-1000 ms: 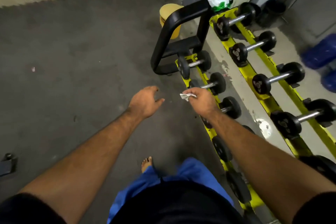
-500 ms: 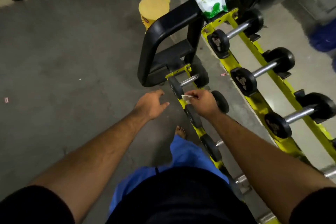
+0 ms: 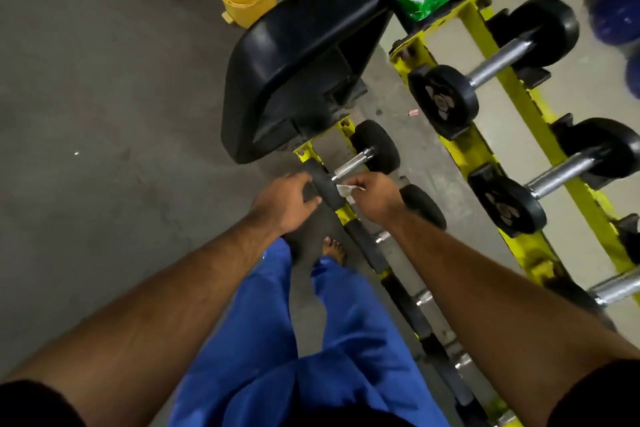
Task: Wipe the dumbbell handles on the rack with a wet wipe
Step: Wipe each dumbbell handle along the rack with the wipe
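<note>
Grey gym floor (image 3: pixel 104 114) frames a person who has closed in on the yellow rack (image 3: pixel 346 215), left hand (image 3: pixel 287 199) now gripping the end dumbbell's near head (image 3: pixel 320 185) while the right hand (image 3: pixel 372 194) pinches the wet wipe (image 3: pixel 346 189) beside its steel handle (image 3: pixel 351 163), wiping apparently imminent.

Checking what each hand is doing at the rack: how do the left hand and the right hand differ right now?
The right hand pinches a small white wet wipe just below the first dumbbell's steel handle; the left hand holds no wipe. The left hand instead rests on that dumbbell's near black end, fingers curled against it. The left hand sits on the floor side, the right hand on the rack's inner side. Both are bare and meet at the same dumbbell.
</note>
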